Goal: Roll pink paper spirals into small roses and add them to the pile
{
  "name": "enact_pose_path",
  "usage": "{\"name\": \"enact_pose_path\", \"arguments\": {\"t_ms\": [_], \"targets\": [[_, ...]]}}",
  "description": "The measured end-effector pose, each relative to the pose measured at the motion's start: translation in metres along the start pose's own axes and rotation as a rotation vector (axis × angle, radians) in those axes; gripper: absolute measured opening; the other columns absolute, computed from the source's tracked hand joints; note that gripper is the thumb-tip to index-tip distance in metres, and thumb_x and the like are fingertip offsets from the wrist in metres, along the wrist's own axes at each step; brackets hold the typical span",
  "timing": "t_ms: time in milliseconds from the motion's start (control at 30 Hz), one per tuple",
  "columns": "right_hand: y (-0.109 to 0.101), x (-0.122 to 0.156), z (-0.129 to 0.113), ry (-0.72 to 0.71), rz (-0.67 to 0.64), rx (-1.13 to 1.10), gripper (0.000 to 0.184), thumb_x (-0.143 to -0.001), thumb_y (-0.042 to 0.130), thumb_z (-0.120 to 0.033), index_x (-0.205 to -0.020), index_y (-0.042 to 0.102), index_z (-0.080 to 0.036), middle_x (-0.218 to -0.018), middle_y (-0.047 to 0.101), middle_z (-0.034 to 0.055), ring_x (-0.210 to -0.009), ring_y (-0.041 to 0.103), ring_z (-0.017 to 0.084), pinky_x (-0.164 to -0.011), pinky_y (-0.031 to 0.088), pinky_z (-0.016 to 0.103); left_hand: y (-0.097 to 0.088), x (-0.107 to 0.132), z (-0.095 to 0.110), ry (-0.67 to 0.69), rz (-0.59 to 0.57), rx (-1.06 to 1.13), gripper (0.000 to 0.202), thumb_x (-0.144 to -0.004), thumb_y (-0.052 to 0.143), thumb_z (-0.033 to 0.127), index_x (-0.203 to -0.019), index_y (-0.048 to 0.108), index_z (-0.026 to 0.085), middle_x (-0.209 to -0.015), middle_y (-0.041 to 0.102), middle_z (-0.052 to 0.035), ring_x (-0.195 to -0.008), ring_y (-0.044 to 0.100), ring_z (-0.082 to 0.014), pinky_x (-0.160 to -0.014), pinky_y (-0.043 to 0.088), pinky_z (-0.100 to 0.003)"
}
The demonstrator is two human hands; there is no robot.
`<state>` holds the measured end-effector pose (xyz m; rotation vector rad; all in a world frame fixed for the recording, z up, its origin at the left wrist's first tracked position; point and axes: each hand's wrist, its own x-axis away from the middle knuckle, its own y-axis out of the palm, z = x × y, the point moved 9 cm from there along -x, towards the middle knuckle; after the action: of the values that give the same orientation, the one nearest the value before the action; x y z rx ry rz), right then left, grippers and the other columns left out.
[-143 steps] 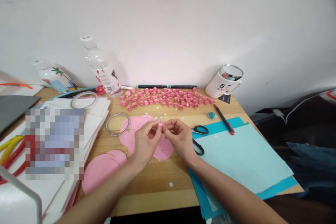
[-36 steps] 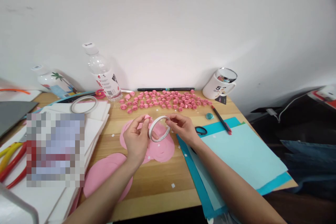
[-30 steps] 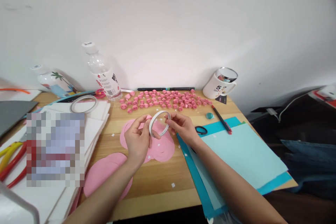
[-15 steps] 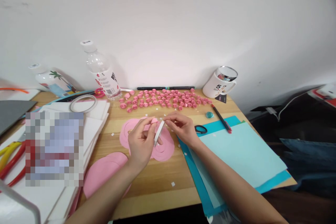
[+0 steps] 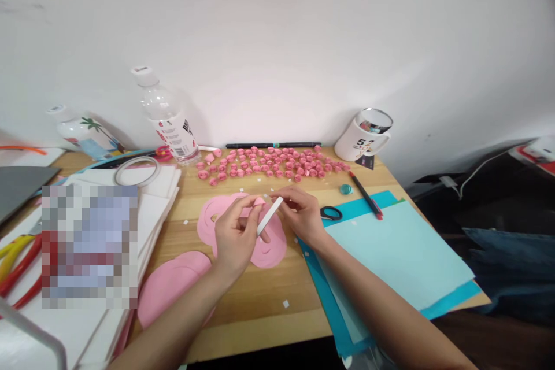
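My left hand [image 5: 234, 234] pinches a small pink paper roll [image 5: 259, 201] between thumb and forefinger and also steadies a white tape ring [image 5: 269, 215], seen edge-on. My right hand [image 5: 300, 214] is closed on the upper end of that tape ring, fingertips meeting my left hand's. Both hands hover above pink spiral-cut paper circles [image 5: 211, 221] on the wooden desk [image 5: 260, 300]. Several finished pink paper roses [image 5: 269, 163] lie in rows behind the hands.
Scissors [image 5: 332, 213] and a red pen [image 5: 365, 195] lie right of my hands beside light blue paper sheets [image 5: 399, 254]. A white mug [image 5: 363, 140], a water bottle [image 5: 167, 118], a black marker [image 5: 273, 145], another tape ring [image 5: 136, 169] on white sheets, and a pink circle [image 5: 171, 283] surround them.
Earlier both hands rolled a pink strip. Then the tape ring was lifted from the desk, held facing me, and turned edge-on between the hands. The pink roll stays in my left fingers.
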<state>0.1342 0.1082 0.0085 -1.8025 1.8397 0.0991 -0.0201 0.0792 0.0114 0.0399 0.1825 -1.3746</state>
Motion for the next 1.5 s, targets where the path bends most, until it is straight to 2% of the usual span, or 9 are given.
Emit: {"name": "enact_pose_path", "arguments": {"t_ms": [233,367,500,833,967,1067,1200,1267,1500], "targets": [[0.014,0.003,-0.007,0.037,-0.123,-0.205,0.031,-0.084,0.049,-0.021,-0.114,0.058,-0.025,-0.109,0.055,0.0073,-0.082,0.061,0.014,-0.062,0.057,0.027,-0.015,0.005,0.016,0.267,0.163,-0.268,0.015,-0.085,0.053,0.026,-0.094,0.064,0.019,-0.085,0.066,-0.0020,-0.043,0.055,-0.0053,-0.037,0.043,-0.017],[0.000,0.007,-0.035,-0.127,0.020,-0.056,0.022,-0.087,0.050,-0.021,-0.106,0.060,-0.022,-0.105,0.058,0.0085,-0.086,0.062,0.016,-0.073,0.057,0.032,-0.023,0.003,0.017,0.351,0.262,-0.411,0.016,-0.087,0.049,0.024,-0.094,0.063,0.019,-0.085,0.066,-0.0030,-0.066,0.064,-0.0121,-0.053,0.049,-0.020],[0.005,0.015,-0.059,-0.317,0.008,0.108,0.017,-0.084,0.057,-0.021,-0.100,0.062,-0.021,-0.102,0.061,0.0095,-0.096,0.061,0.020,-0.082,0.054,0.037,-0.022,0.001,0.021,0.418,0.273,-0.495,0.014,-0.087,0.049,0.021,-0.091,0.062,0.018,-0.082,0.067,-0.0023,-0.071,0.064,-0.0127,-0.062,0.049,-0.022],[0.022,0.030,-0.086,-0.530,-0.089,0.212,0.022,-0.080,0.057,-0.009,-0.096,0.064,-0.022,-0.111,0.054,0.0092,-0.082,0.057,0.013,-0.062,0.054,0.025,-0.021,0.003,0.023,0.507,0.297,-0.573,0.013,-0.088,0.049,0.019,-0.094,0.060,0.017,-0.082,0.066,-0.0033,-0.071,0.062,-0.0123,-0.062,0.048,-0.022],[-0.006,0.026,-0.101,-0.584,0.064,0.279,0.034,-0.079,0.055,-0.005,-0.108,0.057,-0.023,-0.110,0.054,0.0089,-0.080,0.058,0.012,-0.063,0.054,0.024,-0.022,0.001,0.021,0.488,0.298,-0.556,0.013,-0.088,0.048,0.020,-0.094,0.059,0.017,-0.081,0.065,-0.0026,-0.070,0.062,-0.0123,-0.063,0.048,-0.023],[-0.032,0.012,-0.094,-0.448,0.102,0.440,0.030,-0.081,0.054,-0.009,-0.109,0.056,-0.021,-0.102,0.059,0.0090,-0.084,0.061,0.017,-0.069,0.053,0.030,-0.023,0.000,0.022,0.496,0.309,-0.565,0.012,-0.088,0.049,0.018,-0.092,0.060,0.017,-0.080,0.065,-0.0023,-0.071,0.062,-0.0123,-0.062,0.047,-0.022],[-0.032,0.014,-0.039,-0.058,-0.368,0.840,0.027,-0.080,0.054,-0.012,-0.106,0.060,-0.017,-0.094,0.064,0.0108,-0.089,0.061,0.025,-0.073,0.052,0.038,-0.025,-0.001,0.024,0.506,0.307,-0.556,0.011,-0.088,0.048,0.017,-0.091,0.059,0.017,-0.081,0.064,-0.0020,-0.073,0.063,-0.0126,-0.063,0.047,-0.022],[-0.041,0.028,-0.018,0.094,-0.469,0.962,0.032,-0.078,0.058,-0.014,-0.109,0.060,-0.015,-0.098,0.063,0.0129,-0.093,0.061,0.028,-0.074,0.052,0.040,-0.025,-0.002,0.023,0.492,0.305,-0.549,0.012,-0.088,0.048,0.018,-0.091,0.059,0.018,-0.082,0.064,-0.0021,-0.075,0.064,-0.0132,-0.062,0.047,-0.022],[-0.052,0.050,-0.003,0.153,-0.435,0.872,0.033,-0.080,0.054,-0.013,-0.113,0.058,-0.016,-0.104,0.061,0.0127,-0.094,0.062,0.025,-0.079,0.052,0.038,-0.027,-0.004,0.018,0.437,0.298,-0.505,0.015,-0.089,0.046,0.022,-0.091,0.061,0.019,-0.083,0.064,-0.0027,-0.074,0.063,-0.0136,-0.060,0.047,-0.023]]}}
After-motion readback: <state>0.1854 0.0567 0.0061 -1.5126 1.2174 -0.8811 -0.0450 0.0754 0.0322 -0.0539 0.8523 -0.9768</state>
